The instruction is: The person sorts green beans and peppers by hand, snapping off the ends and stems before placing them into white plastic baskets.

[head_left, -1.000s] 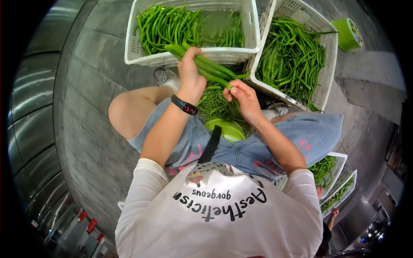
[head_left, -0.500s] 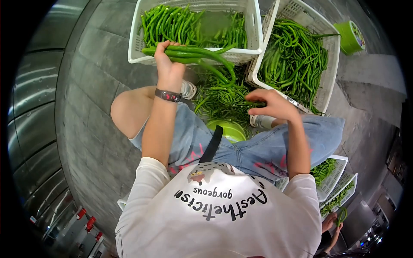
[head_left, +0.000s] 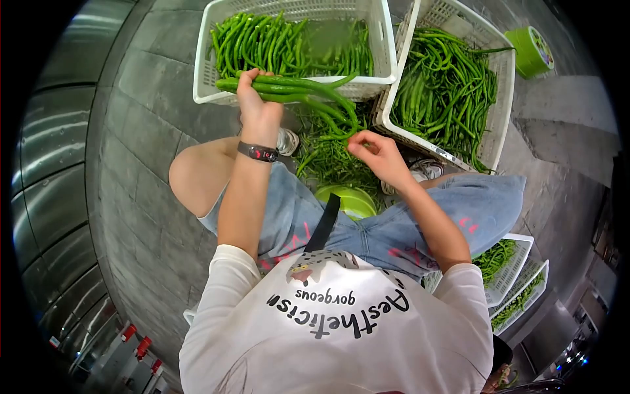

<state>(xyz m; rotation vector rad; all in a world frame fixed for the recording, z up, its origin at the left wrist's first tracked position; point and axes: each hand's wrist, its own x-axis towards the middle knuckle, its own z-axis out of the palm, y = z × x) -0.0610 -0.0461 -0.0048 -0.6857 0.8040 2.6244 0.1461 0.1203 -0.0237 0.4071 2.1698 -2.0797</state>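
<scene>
My left hand [head_left: 259,105] is wrapped round a bunch of long green peppers [head_left: 295,88], held level just in front of a white crate [head_left: 295,8] of lined-up peppers. The bunch curves down on its right side. There my right hand [head_left: 377,152] touches the drooping ends, its thumb and fingertips pinched together. Whatever is between those fingertips is too small to name. Below the bunch, a heap of green stems and thin pieces [head_left: 335,154] lies between my feet, over a bright green tub [head_left: 351,200].
A second white crate [head_left: 502,125] of jumbled peppers stands at the right, with a green round container [head_left: 530,52] beyond it. White baskets [head_left: 502,289] of green produce are behind my right leg. Part of another person [head_left: 500,368] shows at the lower right.
My right hand has moved left and up to the ends of the bunch, and its fingers have closed. The bunch stays in my left hand. The other person's hands have dropped mostly out of sight.
</scene>
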